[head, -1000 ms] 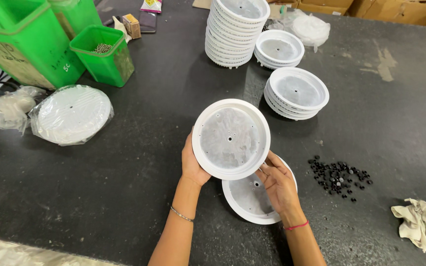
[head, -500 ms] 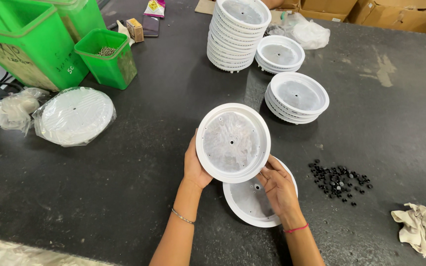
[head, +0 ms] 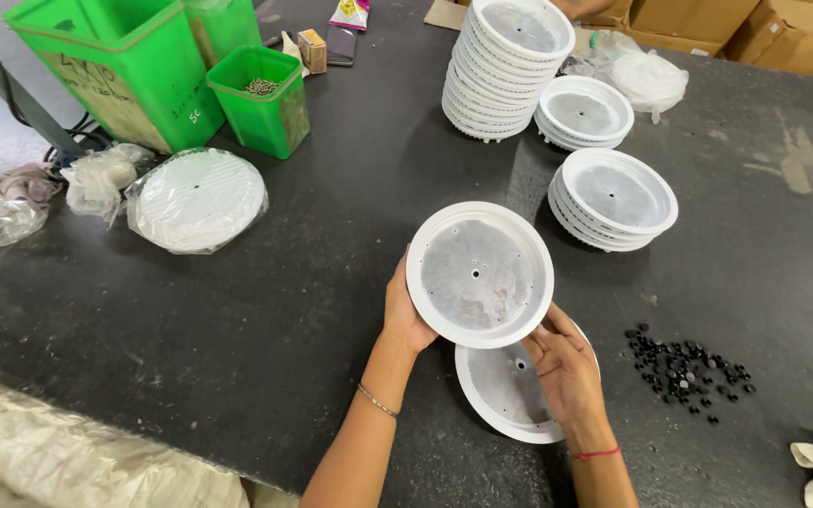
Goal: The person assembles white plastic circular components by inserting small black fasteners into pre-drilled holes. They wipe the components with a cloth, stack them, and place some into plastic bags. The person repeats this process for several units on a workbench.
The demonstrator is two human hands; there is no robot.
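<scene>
Head view: both hands hold a white dish (head: pixel 479 274) tilted up above the table (head: pixel 237 310). The left hand (head: pixel 406 310) clasps its left rim, the right hand (head: pixel 565 369) its lower right edge, directly over a second dish (head: pixel 505 395) lying flat.

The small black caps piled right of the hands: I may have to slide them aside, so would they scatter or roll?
Probably. The black caps lie loose, with strays already apart. They look tiny and light, so a push likely spreads them.
</scene>
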